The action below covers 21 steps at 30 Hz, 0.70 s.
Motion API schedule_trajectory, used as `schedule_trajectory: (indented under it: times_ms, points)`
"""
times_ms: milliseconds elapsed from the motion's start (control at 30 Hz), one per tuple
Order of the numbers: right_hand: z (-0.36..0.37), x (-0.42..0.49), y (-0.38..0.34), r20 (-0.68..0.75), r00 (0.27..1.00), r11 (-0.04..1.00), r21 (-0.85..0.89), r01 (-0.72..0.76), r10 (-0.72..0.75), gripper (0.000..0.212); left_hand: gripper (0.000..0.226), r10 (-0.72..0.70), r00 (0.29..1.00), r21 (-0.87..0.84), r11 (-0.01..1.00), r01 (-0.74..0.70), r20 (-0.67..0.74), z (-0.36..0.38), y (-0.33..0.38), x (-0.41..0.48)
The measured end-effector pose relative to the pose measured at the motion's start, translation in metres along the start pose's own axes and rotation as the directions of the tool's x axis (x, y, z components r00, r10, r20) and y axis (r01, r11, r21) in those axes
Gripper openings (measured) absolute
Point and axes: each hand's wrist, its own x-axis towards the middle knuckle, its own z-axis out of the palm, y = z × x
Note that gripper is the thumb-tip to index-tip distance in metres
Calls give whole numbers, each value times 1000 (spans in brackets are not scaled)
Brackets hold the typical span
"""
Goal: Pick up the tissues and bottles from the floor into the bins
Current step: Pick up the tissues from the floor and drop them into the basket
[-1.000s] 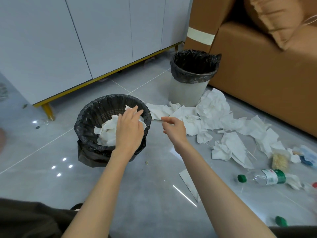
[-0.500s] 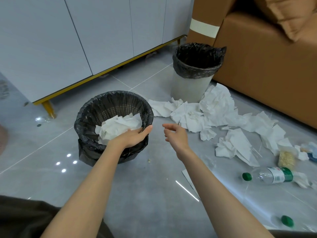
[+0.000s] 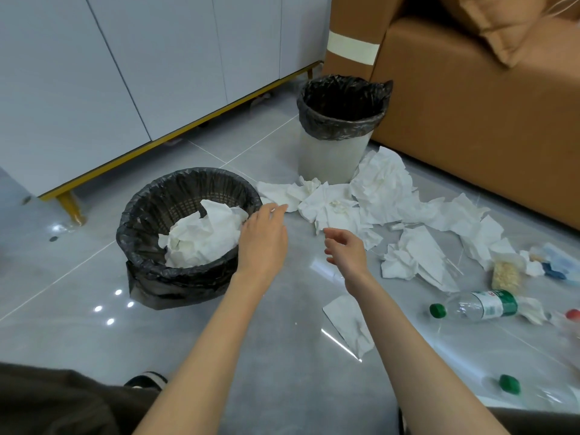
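1. A white cabinet (image 3: pixel 125 73) on gold legs stands along the far left.
2. A low basket bin (image 3: pixel 175 284) lined with a black bag sits on the grey tiled floor (image 3: pixel 282 356). Crumpled tissues in the basket (image 3: pixel 204 237) fill its bottom.
3. The left grip (image 3: pixel 263 243), a bare hand, hangs palm down at the basket's right rim. Its fingers are straight and slightly apart, and it holds nothing.
4. A tall white bin (image 3: pixel 329 155) with a black liner stands farther back, close to the sofa. What is inside it cannot be seen.
5. The right grip (image 3: pixel 345 252), also a bare hand, hovers over the floor between the basket and the litter. Its fingers are loosely bent and apart, and it is empty.
6. A heap of loose tissues (image 3: pixel 383 189) spreads over the floor from the foot of the tall bin towards the right. One flat tissue (image 3: pixel 348 321) lies under the right forearm.
7. A clear plastic bottle (image 3: pixel 477 306) with a green cap and green label lies on its side on the floor, right of the flat tissue. A second green cap (image 3: pixel 509 383) shows nearer the camera.
8. A brown sofa (image 3: pixel 470 120) fills the upper right.
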Motion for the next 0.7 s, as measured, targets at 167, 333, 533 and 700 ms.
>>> schedule_trajectory:
  times_ms: [167,333,533,700]
  points:
    - [-38,5,47,-105,991,991,-101,-92,82,25,43,17,992,-101,995,-4,128,28,25,-13]
    - [-72,-4,103,-192,952,946,-176,-273,239,33,42,-35,926,-111,990,82,376,78,30,-40]
    - [-85,-16,152,-161,940,865,-369,-341,302,38,41,-72,805,-141,972,190,589,125,20,-75]
    - [-81,-21,169,-93,959,793,-544,-274,268,39,42,-59,739,-156,963,219,671,143,13,-87]
